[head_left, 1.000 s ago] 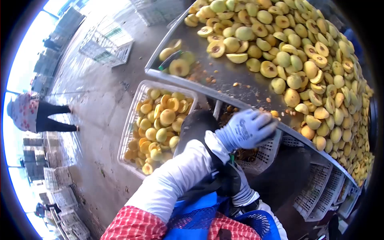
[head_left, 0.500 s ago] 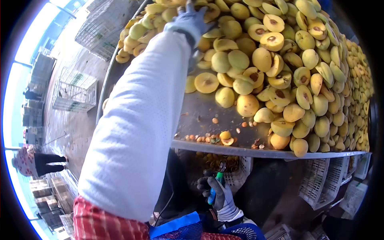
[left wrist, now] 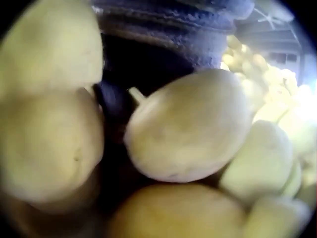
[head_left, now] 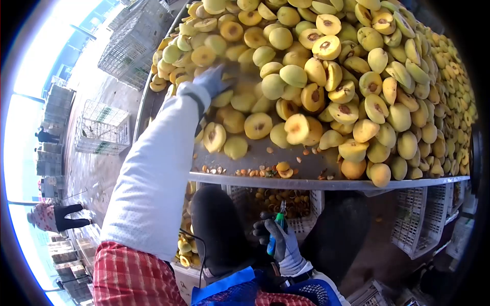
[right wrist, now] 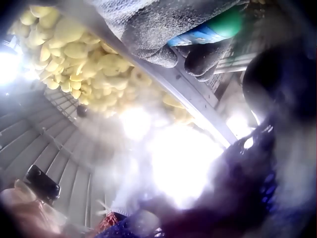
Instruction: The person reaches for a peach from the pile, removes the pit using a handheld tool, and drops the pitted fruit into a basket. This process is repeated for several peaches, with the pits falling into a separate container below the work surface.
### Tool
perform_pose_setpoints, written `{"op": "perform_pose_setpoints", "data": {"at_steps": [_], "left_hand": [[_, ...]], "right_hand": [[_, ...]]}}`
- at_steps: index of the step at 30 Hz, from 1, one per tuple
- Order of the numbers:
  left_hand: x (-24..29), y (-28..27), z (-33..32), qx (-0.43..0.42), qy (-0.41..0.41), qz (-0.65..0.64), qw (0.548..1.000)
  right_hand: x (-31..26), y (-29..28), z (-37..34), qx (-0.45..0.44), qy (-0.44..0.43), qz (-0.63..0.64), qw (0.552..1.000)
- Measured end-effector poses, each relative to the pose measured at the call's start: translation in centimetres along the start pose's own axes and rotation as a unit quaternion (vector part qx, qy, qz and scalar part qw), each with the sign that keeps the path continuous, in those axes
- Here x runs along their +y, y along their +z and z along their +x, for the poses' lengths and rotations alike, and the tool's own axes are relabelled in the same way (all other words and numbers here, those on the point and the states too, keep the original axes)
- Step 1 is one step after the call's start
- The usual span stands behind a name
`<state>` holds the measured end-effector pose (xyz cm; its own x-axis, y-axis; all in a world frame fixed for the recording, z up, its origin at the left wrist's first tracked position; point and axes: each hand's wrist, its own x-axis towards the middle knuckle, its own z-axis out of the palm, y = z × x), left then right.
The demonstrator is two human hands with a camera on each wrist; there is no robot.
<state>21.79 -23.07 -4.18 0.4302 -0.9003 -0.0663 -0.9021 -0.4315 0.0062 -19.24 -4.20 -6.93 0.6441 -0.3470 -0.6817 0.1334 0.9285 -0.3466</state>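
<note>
My gloved left hand (head_left: 212, 81) reaches into a heap of halved yellow peaches (head_left: 293, 76) on the metal table. It is blurred, with its fingers stretched among the fruit. Peach halves (left wrist: 188, 126) crowd close around it in the left wrist view, where the dark glove is mostly hidden. Low in front of my body, my gloved right hand (head_left: 288, 250) grips a small tool (head_left: 276, 232) with a blue and green handle and a narrow metal tip pointing away from me. The right wrist view shows grey glove fingers (right wrist: 161, 54) curled around that handle.
Fruit stones and scraps (head_left: 255, 171) lie along the table's raised near edge (head_left: 326, 181). Below it, a crate (head_left: 315, 206) holds dark scraps. White crates (head_left: 411, 219) stand at right under the table, others (head_left: 104, 127) on the floor at left. A person (head_left: 56, 215) stands far left.
The left hand went from near the table edge far into the heap, then back nearer; peach halves have shifted toward the near edge. The right hand with its tool has come into plain view.
</note>
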Motion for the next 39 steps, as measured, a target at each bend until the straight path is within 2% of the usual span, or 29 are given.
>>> {"op": "perform_pose_setpoints", "data": {"at_steps": [2,3,4,6,8,9,10,12,13,14,16,18,19,22,23,26,27,30,31,32,35,38,39], "left_hand": [[-1.5,0.8,-3.0,-0.028,0.004,-0.091,0.995],[-1.0,-0.3,-5.4,-0.094,-0.023,-0.245,0.965],[-1.9,0.5,-5.9,-0.085,-0.005,-0.169,0.982],[0.2,-1.1,-9.9,0.02,0.045,-0.098,0.994],[2.8,-3.3,-14.4,0.154,0.065,-0.208,0.964],[4.0,-4.1,-16.7,0.192,0.104,-0.292,0.931],[4.6,-4.0,-18.6,0.242,0.164,-0.314,0.903],[6.6,-5.3,-24.5,0.198,0.164,-0.366,0.894],[6.8,-4.6,-26.6,0.16,0.196,-0.45,0.857],[8.0,-5.4,-28.1,0.147,0.245,-0.45,0.846],[9.1,-5.4,-31.0,0.064,0.225,-0.329,0.915],[10.0,-5.5,-32.9,0.05,0.256,-0.223,0.939],[9.9,-5.5,-33.5,0.045,0.244,-0.207,0.946],[10.2,-5.7,-34.0,0.108,0.217,-0.322,0.915],[10.0,-5.4,-34.4,0.101,0.188,-0.365,0.906],[10.8,-4.9,-35.5,0.085,0.085,-0.35,0.929],[11.7,-5.3,-35.7,0.083,0.063,-0.382,0.918],[12.3,-2.8,-36.0,0.104,-0.029,-0.55,0.828],[12.4,-2.6,-36.2,0.091,-0.041,-0.582,0.807],[12.5,-2.3,-36.2,0.07,-0.057,-0.637,0.765],[12.6,0.6,-36.1,0.013,-0.096,-0.784,0.614],[12.4,-0.8,-36.0,-0.077,-0.2,-0.853,0.477],[12.3,-1.6,-36.2,-0.093,-0.14,-0.906,0.389]], "right_hand": [[0.1,0.2,0.0,-0.012,-0.022,0.025,0.999],[-0.1,0.6,-0.3,-0.011,-0.026,0.027,0.999],[-0.3,1.1,-0.8,-0.01,-0.028,0.028,0.999],[-0.7,1.7,-1.3,-0.019,-0.026,0.02,0.999],[-0.7,2.1,-1.7,-0.039,-0.015,0.012,0.999],[-0.4,1.8,-1.5,-0.054,-0.034,-0.006,0.998],[0.0,1.0,-0.9,-0.069,-0.052,-0.026,0.996],[0.0,1.1,-1.0,-0.096,-0.092,-0.052,0.99],[-0.8,1.9,-1.7,-0.105,-0.114,-0.058,0.986],[-1.1,2.4,-2.1,-0.113,-0.135,-0.064,0.982],[-1.2,2.6,-2.1,-0.101,-0.21,-0.146,0.961],[-2.2,3.7,-2.1,-0.103,-0.284,-0.228,0.926],[-3.1,4.2,-3.0,-0.119,-0.184,-0.176,0.96],[-2.7,4.1,-3.3,-0.167,-0.061,-0.029,0.984],[-2.8,4.5,-3.5,-0.172,-0.075,-0.027,0.982],[-3.3,6.1,-4.6,-0.184,-0.114,-0.016,0.976],[-3.4,5.6,-4.0,-0.188,-0.122,-0.049,0.973],[-2.5,5.0,-2.9,-0.196,-0.259,-0.227,0.918],[-2.6,5.1,-2.8,-0.141,-0.363,-0.367,0.845],[-2.7,5.2,-2.8,-0.127,-0.388,-0.405,0.818],[-3.5,6.2,-3.1,-0.082,-0.443,-0.513,0.731],[-4.8,7.9,-4.2,-0.091,-0.481,-0.648,0.583],[-4.3,8.1,-3.7,-0.109,-0.548,-0.644,0.522]]}}
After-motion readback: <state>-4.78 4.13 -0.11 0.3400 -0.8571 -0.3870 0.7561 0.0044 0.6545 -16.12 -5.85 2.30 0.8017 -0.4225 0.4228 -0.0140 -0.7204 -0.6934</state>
